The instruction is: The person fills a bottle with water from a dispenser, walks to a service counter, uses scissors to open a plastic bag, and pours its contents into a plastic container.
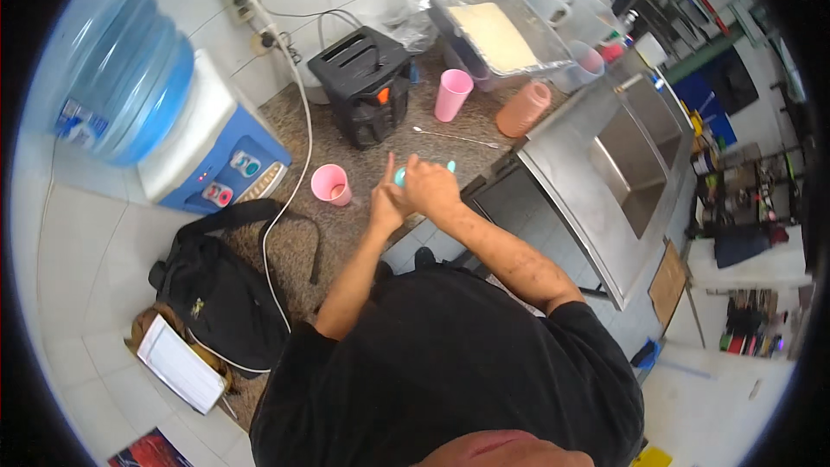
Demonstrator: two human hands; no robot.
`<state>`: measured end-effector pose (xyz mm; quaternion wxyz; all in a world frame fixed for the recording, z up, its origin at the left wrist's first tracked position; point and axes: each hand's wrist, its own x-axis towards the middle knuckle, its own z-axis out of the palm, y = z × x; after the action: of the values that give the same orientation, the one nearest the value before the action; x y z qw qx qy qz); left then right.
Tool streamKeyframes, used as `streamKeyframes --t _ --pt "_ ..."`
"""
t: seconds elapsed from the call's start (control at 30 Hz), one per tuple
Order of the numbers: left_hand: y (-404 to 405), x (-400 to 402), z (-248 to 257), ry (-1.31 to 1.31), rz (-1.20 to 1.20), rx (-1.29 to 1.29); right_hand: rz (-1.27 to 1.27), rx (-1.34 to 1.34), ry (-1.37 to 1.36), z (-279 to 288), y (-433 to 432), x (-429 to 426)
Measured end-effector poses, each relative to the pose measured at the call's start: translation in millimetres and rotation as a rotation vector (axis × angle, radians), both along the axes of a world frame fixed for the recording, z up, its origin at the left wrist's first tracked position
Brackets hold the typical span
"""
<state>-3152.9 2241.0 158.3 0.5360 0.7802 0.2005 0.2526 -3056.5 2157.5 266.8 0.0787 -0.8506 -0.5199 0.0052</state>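
Note:
My left hand (387,202) and my right hand (431,185) are together over the counter's front edge, around a small turquoise object (399,176) that they mostly cover. What it is cannot be told. A pink plastic cup (331,185) with something small at its bottom stands left of my hands. Beyond them, a long twisted metal spoon (455,137) lies on the granite counter (285,259). Another pink cup (453,96) stands behind the spoon, and an orange-pink translucent bottle or tumbler (524,109) is tilted to its right.
A black speaker-like device (363,84) stands behind the cups. At the left are a water dispenser (214,136), a black backpack (220,298) and a white cable (309,143). A foil-lined tray (551,39) sits at the back; a steel sink (622,181) is at the right.

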Motion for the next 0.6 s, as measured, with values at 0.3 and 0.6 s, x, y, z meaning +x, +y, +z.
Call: streamKeyframes --t 0.3,0.6 --pt "3 3 -5 -0.098 0.149 0.141 0.348 -0.285 0.437 105 -26 -14" --pt "31 3 -17 -0.267 -0.08 0.283 0.538 -0.112 0.546 21 3 64"
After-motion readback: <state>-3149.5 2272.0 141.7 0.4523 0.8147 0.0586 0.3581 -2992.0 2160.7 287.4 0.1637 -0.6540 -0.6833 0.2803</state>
